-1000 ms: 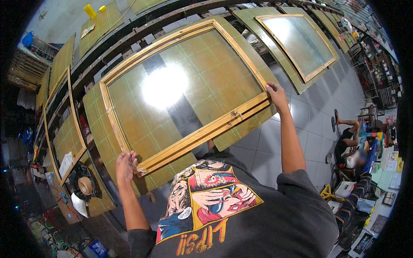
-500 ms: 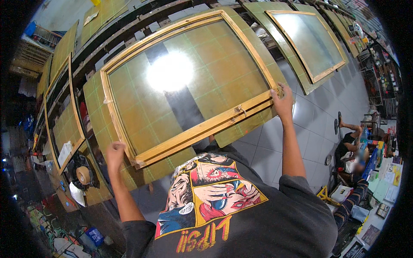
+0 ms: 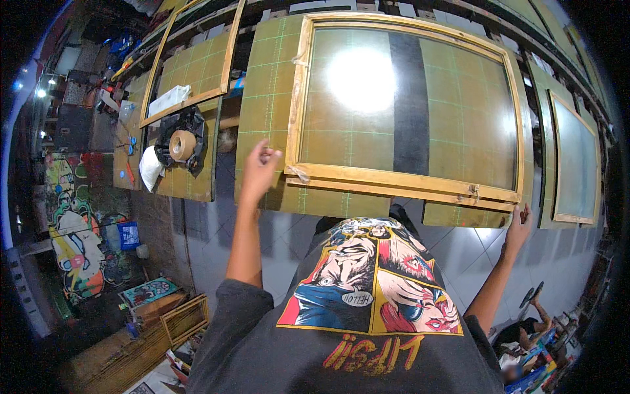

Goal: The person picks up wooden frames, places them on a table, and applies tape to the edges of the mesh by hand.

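A large wooden-framed screen (image 3: 405,177) with see-through mesh lies on a yellow-green board (image 3: 266,85) marked with bright green grid lines. A dark band shows through the mesh, and a lamp's glare sits on it. My left hand (image 3: 260,172) is just left of the frame's near left corner, apart from the wood. Its fingers are loosely bent and hold nothing. At the near right corner, my right hand (image 3: 518,230) has its fingers pointing up, apart from one another, by the wood's edge. Whether they touch it is hard to see.
Another wooden frame (image 3: 228,65) leans over a board on the left, beside a roll of brown tape (image 3: 182,146) on black plastic. A further framed screen (image 3: 575,164) lies at the right. Beyond it, lower right, a person (image 3: 525,331) sits low. Grey tiled floor runs between.
My view has swung left, so the screen appears further right and straighter. My right hand has come off its grip on the frame's corner. My left hand has drawn a little away from the frame.
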Tool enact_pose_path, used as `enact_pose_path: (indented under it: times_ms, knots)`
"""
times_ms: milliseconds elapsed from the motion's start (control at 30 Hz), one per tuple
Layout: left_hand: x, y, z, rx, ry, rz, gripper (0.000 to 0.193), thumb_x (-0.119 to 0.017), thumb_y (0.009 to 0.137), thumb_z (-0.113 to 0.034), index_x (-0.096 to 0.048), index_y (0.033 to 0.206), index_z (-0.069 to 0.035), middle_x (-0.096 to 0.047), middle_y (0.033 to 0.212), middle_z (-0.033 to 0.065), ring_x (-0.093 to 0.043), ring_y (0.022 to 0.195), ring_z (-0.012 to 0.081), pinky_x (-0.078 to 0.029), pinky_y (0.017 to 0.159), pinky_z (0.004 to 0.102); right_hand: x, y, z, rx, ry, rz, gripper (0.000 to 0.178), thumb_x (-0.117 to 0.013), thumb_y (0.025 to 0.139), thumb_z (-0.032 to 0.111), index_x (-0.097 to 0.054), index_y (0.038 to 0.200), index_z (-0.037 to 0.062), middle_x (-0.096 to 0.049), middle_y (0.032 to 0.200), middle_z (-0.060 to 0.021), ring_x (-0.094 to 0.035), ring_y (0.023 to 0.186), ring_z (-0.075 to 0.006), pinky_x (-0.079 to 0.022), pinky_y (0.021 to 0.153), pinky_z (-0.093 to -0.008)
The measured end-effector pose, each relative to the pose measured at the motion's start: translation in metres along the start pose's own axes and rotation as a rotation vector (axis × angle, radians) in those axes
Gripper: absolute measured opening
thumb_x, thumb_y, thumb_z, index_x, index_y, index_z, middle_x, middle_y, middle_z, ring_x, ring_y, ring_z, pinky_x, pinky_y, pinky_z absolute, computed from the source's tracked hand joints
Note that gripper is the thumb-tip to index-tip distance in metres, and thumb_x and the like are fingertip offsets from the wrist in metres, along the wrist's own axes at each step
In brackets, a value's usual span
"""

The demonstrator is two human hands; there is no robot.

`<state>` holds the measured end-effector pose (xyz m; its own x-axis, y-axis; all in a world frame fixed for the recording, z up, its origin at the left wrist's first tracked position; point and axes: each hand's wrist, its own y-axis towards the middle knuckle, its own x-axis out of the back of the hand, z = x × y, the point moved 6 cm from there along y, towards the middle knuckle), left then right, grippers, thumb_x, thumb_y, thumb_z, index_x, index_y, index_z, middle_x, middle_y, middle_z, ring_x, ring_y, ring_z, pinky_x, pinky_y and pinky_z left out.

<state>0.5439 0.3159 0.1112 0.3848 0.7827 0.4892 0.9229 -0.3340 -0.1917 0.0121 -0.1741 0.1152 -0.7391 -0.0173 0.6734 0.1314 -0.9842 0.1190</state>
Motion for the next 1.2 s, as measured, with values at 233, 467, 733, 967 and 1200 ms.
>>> enact_pose_path:
  times_ms: [233, 467, 733, 967, 1200]
  knots:
    - [-0.033, 0.023, 0.011, -0.05, -0.101, 0.085, 0.021, -0.067, 0.081, -0.01, -0.063, 0.094, 0.006, -0.063, 0.077, 0.0046, -0.056, 0.068, 0.0097, -0.047, 0.065, 0.0263, -0.026, 0.049, 0.012, 0.044, -0.031, 0.122, 0.046, -0.056, 0.094, 0.031, -0.055, 0.121, -0.0064, -0.061, 0.114, -0.0177, -0.058, 0.104, -0.0253, -0.043, 0.092, -0.0329]
    - [-0.03, 0.032, 0.019, -0.023, -0.131, 0.085, 0.028, -0.073, 0.074, -0.013, -0.062, 0.093, 0.006, -0.064, 0.077, 0.008, -0.059, 0.067, 0.0139, -0.049, 0.064, 0.0284, -0.044, 0.046, 0.019, -0.04, 0.094, 0.167, 0.042, -0.056, 0.095, 0.03, -0.058, 0.119, -0.0046, -0.064, 0.108, -0.0136, -0.059, 0.099, -0.0202, -0.044, 0.087, -0.0318]
    - [-0.033, 0.029, 0.014, 0.013, 0.005, 0.054, 0.033, -0.072, 0.072, -0.016, -0.059, 0.094, 0.005, -0.065, 0.081, 0.0129, -0.062, 0.071, 0.0197, -0.05, 0.066, 0.0328, -0.041, 0.046, 0.017, -0.029, 0.074, 0.174, 0.046, -0.056, 0.094, 0.032, -0.058, 0.118, -0.007, -0.064, 0.106, -0.0149, -0.059, 0.097, -0.0199, -0.045, 0.086, -0.0313]
    - [-0.038, 0.028, 0.0, -0.12, 0.085, -0.01, 0.04, -0.071, 0.072, -0.017, -0.061, 0.107, 0.001, -0.068, 0.089, 0.0151, -0.066, 0.081, 0.0247, -0.05, 0.076, 0.0351, -0.044, 0.061, 0.025, 0.032, -0.046, 0.191, 0.048, -0.057, 0.093, 0.033, -0.057, 0.118, -0.0086, -0.066, 0.088, -0.0118, -0.06, 0.073, -0.017, -0.048, 0.067, -0.0306]
    - [-0.042, 0.029, 0.002, -0.104, 0.067, 0.002, 0.035, -0.073, 0.073, -0.018, -0.06, 0.098, 0.001, -0.067, 0.085, 0.0152, -0.064, 0.077, 0.0266, -0.05, 0.073, 0.0372, -0.051, 0.079, 0.029, 0.0, -0.118, 0.182, 0.045, -0.059, 0.091, 0.034, -0.064, 0.109, -0.0071, -0.068, 0.093, -0.018, -0.064, 0.087, -0.0222, -0.047, 0.079, -0.0337]
